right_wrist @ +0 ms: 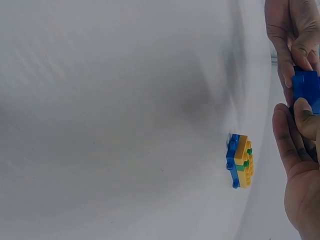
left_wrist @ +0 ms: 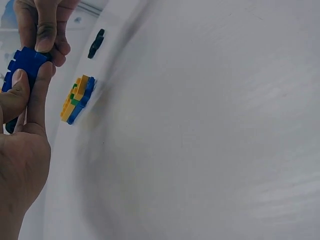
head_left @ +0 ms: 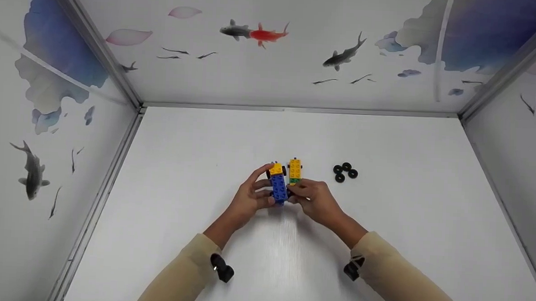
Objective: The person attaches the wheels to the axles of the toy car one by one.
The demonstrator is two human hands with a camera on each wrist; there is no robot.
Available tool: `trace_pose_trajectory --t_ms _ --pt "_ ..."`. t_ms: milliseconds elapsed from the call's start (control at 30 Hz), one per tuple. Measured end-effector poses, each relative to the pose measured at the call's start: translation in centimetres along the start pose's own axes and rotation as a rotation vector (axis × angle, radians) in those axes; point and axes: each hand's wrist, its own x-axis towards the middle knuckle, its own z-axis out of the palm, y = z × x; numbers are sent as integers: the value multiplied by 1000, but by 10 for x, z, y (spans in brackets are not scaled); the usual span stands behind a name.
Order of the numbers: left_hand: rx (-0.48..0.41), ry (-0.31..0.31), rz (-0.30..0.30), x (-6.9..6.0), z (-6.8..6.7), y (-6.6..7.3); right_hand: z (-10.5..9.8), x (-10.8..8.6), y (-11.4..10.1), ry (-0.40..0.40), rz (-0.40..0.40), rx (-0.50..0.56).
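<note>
A blue and yellow block vehicle (head_left: 278, 187) is gripped by the left hand (head_left: 246, 199), its fingers along the left side and thumb near the lower end. Black wheels show beside its yellow end. The right hand (head_left: 318, 201) pinches a small black piece against the vehicle's lower right side; fingers partly hide it. In the left wrist view both hands meet at the blue body (left_wrist: 27, 65). The right wrist view shows the blue part (right_wrist: 306, 89) between the fingers of both hands.
Just behind the right hand stands a second block vehicle, yellow and green (head_left: 295, 169) on a blue base (left_wrist: 81, 101). Several black wheels (head_left: 339, 177) lie grouped to its right. Walls with fish pictures border the white table (head_left: 182, 142) at the back and sides.
</note>
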Motion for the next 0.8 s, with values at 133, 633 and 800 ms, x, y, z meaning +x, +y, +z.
trace_pose_trajectory --t_ms 133,633,800 --pt "-10 -1 10 -1 1 0 0 1 -2 -2 -2 -8" --pt "7 -60 8 2 -3 3 -1 -2 4 -16 -36 -49" --pt "41 -62 -24 2 -3 6 -2 -2 8 -28 -22 -69"
